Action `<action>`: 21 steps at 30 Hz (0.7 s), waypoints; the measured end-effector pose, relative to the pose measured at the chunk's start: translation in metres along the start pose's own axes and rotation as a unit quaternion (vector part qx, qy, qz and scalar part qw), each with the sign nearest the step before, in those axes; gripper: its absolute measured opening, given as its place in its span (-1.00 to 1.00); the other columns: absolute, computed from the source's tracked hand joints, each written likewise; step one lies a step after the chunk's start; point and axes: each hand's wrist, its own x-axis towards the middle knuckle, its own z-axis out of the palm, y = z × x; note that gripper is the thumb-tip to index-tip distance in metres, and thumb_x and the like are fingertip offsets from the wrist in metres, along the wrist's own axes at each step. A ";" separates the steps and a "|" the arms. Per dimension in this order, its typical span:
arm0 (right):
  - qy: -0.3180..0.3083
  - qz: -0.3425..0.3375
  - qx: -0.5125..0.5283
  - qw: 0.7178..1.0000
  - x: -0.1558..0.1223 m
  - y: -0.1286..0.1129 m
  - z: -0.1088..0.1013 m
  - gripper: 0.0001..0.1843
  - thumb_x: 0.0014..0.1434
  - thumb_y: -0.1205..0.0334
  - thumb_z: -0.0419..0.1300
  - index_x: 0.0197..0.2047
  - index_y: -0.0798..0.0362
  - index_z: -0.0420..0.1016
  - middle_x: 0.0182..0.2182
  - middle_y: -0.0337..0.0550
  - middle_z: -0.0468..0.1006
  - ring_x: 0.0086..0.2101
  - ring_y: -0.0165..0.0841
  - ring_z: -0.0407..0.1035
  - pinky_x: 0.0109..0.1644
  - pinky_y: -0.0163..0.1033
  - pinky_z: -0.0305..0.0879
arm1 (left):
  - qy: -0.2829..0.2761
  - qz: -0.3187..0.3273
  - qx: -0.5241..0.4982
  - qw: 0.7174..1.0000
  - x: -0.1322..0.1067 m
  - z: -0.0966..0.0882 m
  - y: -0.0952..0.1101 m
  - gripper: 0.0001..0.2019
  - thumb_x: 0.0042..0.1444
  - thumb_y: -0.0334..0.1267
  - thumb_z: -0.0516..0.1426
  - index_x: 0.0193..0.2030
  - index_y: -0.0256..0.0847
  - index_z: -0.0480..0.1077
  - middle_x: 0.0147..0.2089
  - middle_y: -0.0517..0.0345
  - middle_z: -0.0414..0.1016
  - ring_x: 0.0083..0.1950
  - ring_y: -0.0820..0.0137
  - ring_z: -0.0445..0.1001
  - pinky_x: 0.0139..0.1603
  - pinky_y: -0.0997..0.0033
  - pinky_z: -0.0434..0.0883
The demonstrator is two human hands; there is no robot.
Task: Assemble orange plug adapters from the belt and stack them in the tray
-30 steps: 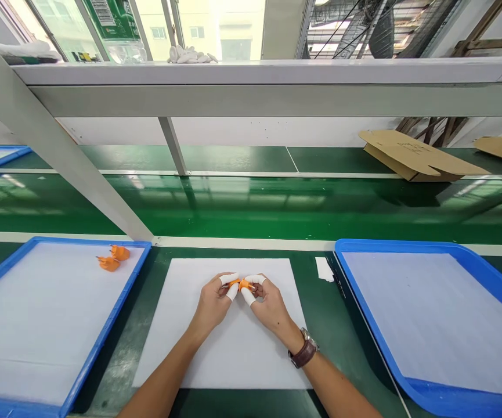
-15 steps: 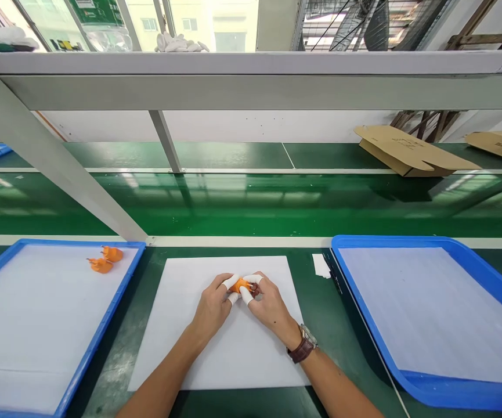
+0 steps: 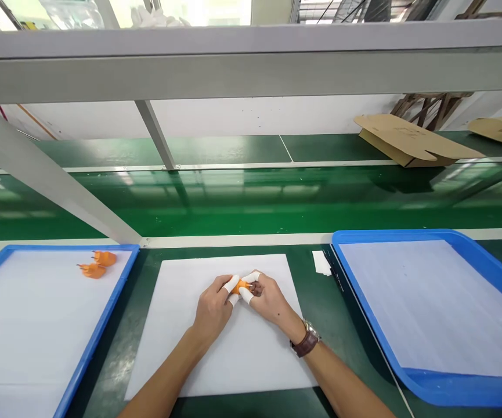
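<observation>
at lower centre of frame, white-capped fingertips [image 3: 231, 283] of left hand [image 3: 213, 307] and right hand [image 3: 273, 299] pinch an orange piece [image 3: 241, 286] between them, neither nearer, its long axis roughly left-to-right.

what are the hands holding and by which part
Left hand and right hand pinch a small orange piece between fingertips, which hide the exact part.

Bright daylight through washed-out windows [image 3: 216, 13] leaves pale glare on the glossy green surface [image 3: 251, 203]

Workshop: green worktop [image 3: 338, 313], blue trays [image 3: 390, 235]
</observation>
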 end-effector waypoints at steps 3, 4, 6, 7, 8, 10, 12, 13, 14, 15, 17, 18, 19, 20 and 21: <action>0.011 0.018 0.038 0.999 0.000 0.000 -0.001 -0.83 0.19 0.10 0.29 -0.21 -0.01 0.51 -0.29 -0.18 0.56 -0.36 -0.33 0.44 -0.27 -0.21 0.40 | -0.009 0.004 -0.008 1.000 0.001 -0.004 0.003 -0.66 0.21 -0.31 0.16 0.09 0.09 0.52 0.03 0.06 0.57 -0.08 0.20 0.61 -0.16 0.20 0.59; 0.007 0.029 0.057 0.998 0.000 -0.001 -0.002 -0.79 0.20 0.04 0.29 -0.22 0.00 0.52 -0.32 -0.19 0.56 -0.37 -0.33 0.45 -0.27 -0.20 0.41 | -0.016 0.004 -0.020 1.000 0.002 -0.006 0.003 -0.66 0.22 -0.30 0.16 0.11 0.09 0.50 0.04 0.06 0.55 -0.08 0.21 0.61 -0.14 0.19 0.59; -0.002 0.047 0.095 0.994 0.002 -0.002 -0.006 -0.66 0.25 -0.10 0.22 -0.25 0.02 0.52 -0.40 -0.18 0.56 -0.40 -0.31 0.46 -0.27 -0.17 0.43 | -0.029 -0.005 -0.063 0.998 0.002 -0.010 0.003 -0.65 0.23 -0.27 0.17 0.15 0.08 0.45 0.10 0.06 0.51 -0.10 0.25 0.60 -0.09 0.18 0.59; -0.002 0.052 0.110 0.993 0.003 -0.003 -0.008 -0.59 0.29 -0.16 0.16 -0.25 0.03 0.52 -0.45 -0.18 0.55 -0.43 -0.30 0.47 -0.28 -0.15 0.44 | -0.032 -0.018 -0.090 0.995 0.002 -0.012 0.002 -0.65 0.24 -0.25 0.17 0.16 0.06 0.43 0.11 0.06 0.50 -0.11 0.27 0.60 -0.07 0.17 0.59; 0.002 0.054 0.119 0.991 0.004 -0.003 -0.010 -0.54 0.31 -0.20 0.09 -0.23 0.05 0.52 -0.48 -0.17 0.55 -0.44 -0.29 0.48 -0.29 -0.14 0.45 | -0.031 -0.037 -0.115 0.992 0.002 -0.013 0.002 -0.64 0.23 -0.23 0.18 0.17 0.04 0.41 0.12 0.05 0.50 -0.11 0.28 0.60 -0.05 0.17 0.58; 0.011 0.057 0.129 0.990 0.006 -0.002 -0.013 -0.47 0.33 -0.25 0.02 -0.21 0.07 0.51 -0.50 -0.14 0.55 -0.47 -0.27 0.48 -0.31 -0.11 0.46 | -0.020 -0.086 -0.158 0.984 0.002 -0.013 0.000 -0.63 0.21 -0.20 0.22 0.16 -0.02 0.39 0.09 0.03 0.52 -0.05 0.25 0.60 0.00 0.15 0.57; 0.015 0.059 0.133 0.989 0.006 0.000 -0.014 -0.47 0.31 -0.24 0.04 -0.19 0.09 0.50 -0.48 -0.11 0.56 -0.47 -0.27 0.47 -0.32 -0.11 0.45 | 0.001 -0.133 -0.202 0.970 0.002 -0.012 -0.001 -0.60 0.17 -0.18 0.26 0.14 -0.08 0.37 0.07 -0.01 0.55 0.04 0.21 0.59 0.06 0.13 0.55; 0.012 0.058 0.133 0.989 0.005 0.000 -0.014 -0.49 0.29 -0.22 0.07 -0.19 0.09 0.51 -0.48 -0.11 0.56 -0.47 -0.26 0.47 -0.32 -0.11 0.44 | 0.015 -0.148 -0.223 0.963 0.002 -0.012 -0.001 -0.59 0.16 -0.17 0.28 0.13 -0.12 0.37 0.08 -0.04 0.56 0.06 0.20 0.58 0.08 0.11 0.54; 0.006 0.056 0.132 0.990 0.004 0.001 -0.013 -0.52 0.28 -0.19 0.10 -0.20 0.09 0.51 -0.48 -0.11 0.56 -0.47 -0.26 0.46 -0.31 -0.11 0.43 | 0.033 -0.158 -0.237 0.958 0.002 -0.014 -0.001 -0.59 0.15 -0.16 0.28 0.12 -0.15 0.36 0.09 -0.08 0.56 0.07 0.20 0.58 0.10 0.11 0.53; 0.001 0.054 0.129 0.990 0.003 0.001 -0.013 -0.56 0.26 -0.16 0.13 -0.22 0.08 0.51 -0.49 -0.12 0.56 -0.47 -0.26 0.46 -0.30 -0.11 0.42 | 0.053 -0.162 -0.245 0.954 0.003 -0.017 -0.001 -0.59 0.16 -0.15 0.28 0.11 -0.17 0.35 0.10 -0.11 0.56 0.07 0.19 0.58 0.10 0.11 0.53; -0.004 0.052 0.113 0.992 0.001 0.000 -0.012 -0.60 0.23 -0.13 0.17 -0.25 0.07 0.52 -0.50 -0.12 0.57 -0.47 -0.25 0.45 -0.29 -0.11 0.40 | 0.092 -0.162 -0.239 0.953 0.005 -0.032 -0.003 -0.59 0.18 -0.12 0.26 0.12 -0.18 0.35 0.12 -0.13 0.55 0.06 0.21 0.59 0.11 0.11 0.53; -0.005 0.053 0.100 0.994 0.000 -0.001 -0.012 -0.61 0.23 -0.12 0.18 -0.27 0.06 0.53 -0.50 -0.12 0.57 -0.46 -0.25 0.45 -0.28 -0.11 0.39 | 0.112 -0.155 -0.227 0.955 0.006 -0.046 -0.006 -0.58 0.18 -0.11 0.26 0.13 -0.17 0.34 0.13 -0.12 0.54 0.06 0.22 0.59 0.13 0.11 0.51; -0.005 0.056 0.085 0.995 -0.001 -0.002 -0.011 -0.61 0.22 -0.13 0.17 -0.28 0.05 0.53 -0.50 -0.12 0.57 -0.45 -0.24 0.45 -0.28 -0.11 0.39 | 0.137 -0.147 -0.206 0.958 0.006 -0.063 -0.010 -0.57 0.17 -0.11 0.26 0.14 -0.16 0.35 0.13 -0.09 0.54 0.06 0.23 0.58 0.15 0.12 0.50; -0.005 0.060 0.069 0.996 -0.002 -0.003 -0.011 -0.60 0.23 -0.14 0.17 -0.29 0.05 0.53 -0.50 -0.11 0.57 -0.44 -0.23 0.45 -0.27 -0.11 0.39 | 0.171 -0.139 -0.176 0.959 0.006 -0.084 -0.015 -0.54 0.15 -0.10 0.28 0.16 -0.14 0.35 0.13 -0.05 0.53 0.05 0.24 0.58 0.17 0.13 0.48; -0.006 0.064 0.054 0.996 -0.002 -0.004 -0.010 -0.59 0.23 -0.15 0.16 -0.29 0.04 0.53 -0.50 -0.11 0.57 -0.44 -0.22 0.45 -0.26 -0.11 0.39 | 0.210 -0.132 -0.134 0.959 0.005 -0.109 -0.021 -0.52 0.13 -0.10 0.29 0.17 -0.12 0.36 0.11 -0.02 0.53 0.03 0.25 0.57 0.17 0.15 0.46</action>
